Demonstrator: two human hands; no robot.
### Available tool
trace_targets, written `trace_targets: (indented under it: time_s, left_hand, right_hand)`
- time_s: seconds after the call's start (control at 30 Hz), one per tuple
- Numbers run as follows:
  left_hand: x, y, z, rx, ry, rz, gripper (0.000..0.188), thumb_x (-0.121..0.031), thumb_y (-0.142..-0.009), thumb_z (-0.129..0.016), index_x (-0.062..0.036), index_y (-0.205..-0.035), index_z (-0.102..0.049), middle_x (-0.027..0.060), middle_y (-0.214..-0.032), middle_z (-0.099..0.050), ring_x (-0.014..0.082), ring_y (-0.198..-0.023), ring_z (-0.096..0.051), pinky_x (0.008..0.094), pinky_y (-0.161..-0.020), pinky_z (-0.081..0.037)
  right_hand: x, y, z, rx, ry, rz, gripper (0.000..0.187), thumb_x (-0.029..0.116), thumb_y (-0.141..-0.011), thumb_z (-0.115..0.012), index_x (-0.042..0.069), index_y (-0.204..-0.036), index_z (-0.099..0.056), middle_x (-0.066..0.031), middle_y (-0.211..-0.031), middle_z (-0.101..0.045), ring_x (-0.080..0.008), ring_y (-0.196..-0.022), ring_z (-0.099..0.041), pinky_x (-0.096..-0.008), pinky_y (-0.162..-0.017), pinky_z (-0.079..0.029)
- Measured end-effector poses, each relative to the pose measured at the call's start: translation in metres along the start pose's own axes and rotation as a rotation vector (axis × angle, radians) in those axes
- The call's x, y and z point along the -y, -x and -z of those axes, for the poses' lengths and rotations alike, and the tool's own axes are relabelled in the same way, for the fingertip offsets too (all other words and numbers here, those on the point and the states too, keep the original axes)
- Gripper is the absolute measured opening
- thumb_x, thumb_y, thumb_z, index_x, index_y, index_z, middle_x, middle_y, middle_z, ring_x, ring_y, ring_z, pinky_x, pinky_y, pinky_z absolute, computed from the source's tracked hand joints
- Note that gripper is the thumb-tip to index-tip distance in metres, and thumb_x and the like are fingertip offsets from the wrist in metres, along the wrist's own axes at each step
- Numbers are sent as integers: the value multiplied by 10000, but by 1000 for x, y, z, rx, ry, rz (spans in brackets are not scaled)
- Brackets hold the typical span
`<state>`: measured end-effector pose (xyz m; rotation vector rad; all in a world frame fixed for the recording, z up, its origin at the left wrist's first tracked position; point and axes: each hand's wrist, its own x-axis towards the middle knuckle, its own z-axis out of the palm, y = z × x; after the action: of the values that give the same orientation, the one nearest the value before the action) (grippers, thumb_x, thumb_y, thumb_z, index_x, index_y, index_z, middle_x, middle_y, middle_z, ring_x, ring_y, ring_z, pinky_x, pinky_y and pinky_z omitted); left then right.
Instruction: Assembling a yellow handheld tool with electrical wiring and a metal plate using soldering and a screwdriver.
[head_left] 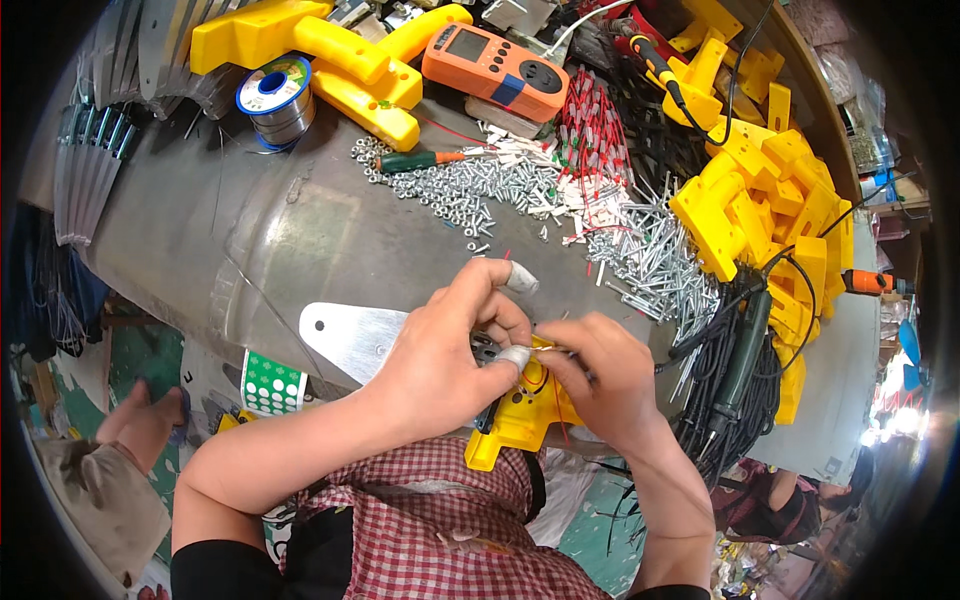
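A yellow plastic tool housing (520,425) lies near the front edge of the table, in front of me, with a red wire and a dark wire in its hollow. My left hand (455,350) is closed at its left end, thumb and fingers pinched over a small dark part that they mostly hide. White coverings wrap its thumb tip and index fingertip. From the right, my right hand (600,370) pinches a thin wire (548,348) between thumb and fingers, close to my left thumb. A flat silver blade (350,335) with a hole sticks out left from beneath my left hand.
Loose screws and nuts (460,190) are heaped mid-table beside a green-handled screwdriver (405,161). Behind stand a solder spool (277,105) and an orange meter (495,70). Yellow housings (770,190) pile up at right, near a soldering iron (740,350) and black cables. Blades are stacked far left.
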<state>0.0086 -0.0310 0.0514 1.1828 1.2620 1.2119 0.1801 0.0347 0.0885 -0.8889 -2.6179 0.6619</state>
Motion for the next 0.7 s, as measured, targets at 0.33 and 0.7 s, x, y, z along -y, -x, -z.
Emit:
trace_targets:
  time_s: [0.33,0.7]
  left_hand:
    - [6,2,1,31,-229,-141,463,-6,-775,-642,-29,-1156,-381,44,-869,-614,118,-821,-600,266,-762,-468]
    - [-42,3,-5,301,-945,-781,320,-181,-579,-700,-128,-892,-658,0,-845,-556,187,-873,-546,453,-849,-364]
  right_hand:
    - [-2,-2,4,196,-266,-149,171,173,-926,-528,13,-942,-585,-42,-766,-617,-132,-693,-583,-267,-653,-461]
    - [-26,11,10,-113,-592,-298,191,133,-907,-562,-10,-1004,-645,-11,-873,-619,-65,-739,-548,-226,-696,-451]
